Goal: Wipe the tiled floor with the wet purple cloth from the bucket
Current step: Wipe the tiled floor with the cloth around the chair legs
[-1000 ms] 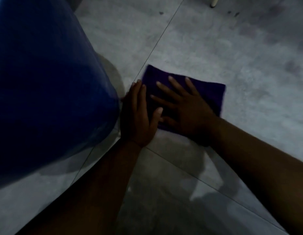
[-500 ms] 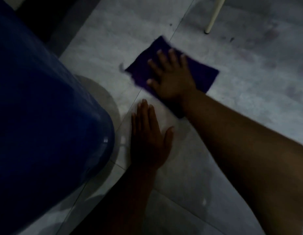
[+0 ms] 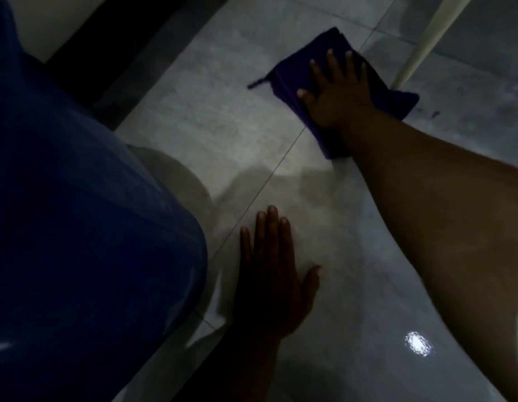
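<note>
Dim room, little light. Pale grey tiled floor (image 3: 228, 134) with thin dark grout lines crossing diagonally, mottled and smudged in places. Glossy wet sheen toward the near side, with one bright spot of reflected light (image 3: 417, 343). Dark skirting strip (image 3: 141, 44) along the far left edge of the floor, beneath a pale wall (image 3: 46, 21). Slim cream-coloured furniture leg (image 3: 420, 44) slanting down to the floor at upper right. Dark smudges (image 3: 432, 114) on the tile near its foot.

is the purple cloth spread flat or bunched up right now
Mostly flat. The purple cloth lies on the grey tiled floor under the right hand's spread fingers, with layered edges suggesting a fold.
</note>
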The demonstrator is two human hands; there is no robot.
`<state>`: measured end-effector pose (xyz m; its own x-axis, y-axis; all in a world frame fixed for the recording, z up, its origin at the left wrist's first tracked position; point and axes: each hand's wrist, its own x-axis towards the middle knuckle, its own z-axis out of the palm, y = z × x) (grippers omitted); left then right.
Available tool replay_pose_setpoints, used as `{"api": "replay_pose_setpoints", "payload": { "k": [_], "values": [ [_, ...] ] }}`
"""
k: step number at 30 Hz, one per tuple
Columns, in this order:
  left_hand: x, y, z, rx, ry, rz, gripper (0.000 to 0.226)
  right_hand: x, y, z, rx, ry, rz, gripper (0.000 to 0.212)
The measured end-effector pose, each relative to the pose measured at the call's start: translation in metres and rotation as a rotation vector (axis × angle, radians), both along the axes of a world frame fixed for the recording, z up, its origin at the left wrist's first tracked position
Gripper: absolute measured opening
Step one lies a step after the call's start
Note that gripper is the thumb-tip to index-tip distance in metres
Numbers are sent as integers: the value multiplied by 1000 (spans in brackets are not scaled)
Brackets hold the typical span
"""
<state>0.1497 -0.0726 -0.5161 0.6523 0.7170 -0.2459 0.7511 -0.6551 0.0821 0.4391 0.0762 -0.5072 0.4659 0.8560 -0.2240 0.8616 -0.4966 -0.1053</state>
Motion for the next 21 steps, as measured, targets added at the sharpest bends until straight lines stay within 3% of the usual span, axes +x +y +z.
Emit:
{"api": "replay_pose_setpoints", "payload": {
  "k": [3,9,11,13,16,18,21],
  "values": [
    [1,2,1,-24,-2,5,89,-25,33,0,-6,1,120,70],
    [-1,1,1,-60,-17,33,89,-70,-7,-6,48,46,768,67],
    [0,2,1,-47,-27,26,89,-33,-11,-3,64,16,672,78],
    [0,2,3,-40,-37,12,89,14,-3,-2,56,-2,416,94],
    [-3,3,4,-32,-34,-9,89,30,10,0,-18,0,124,82],
    [-2,3,4,-30,-10,2,90,-3,13,1,-4,-19,110,74],
    [0,4,-1,-18,20,17,92,-65,-12,-4,71,43,371,69]
  ]
}}
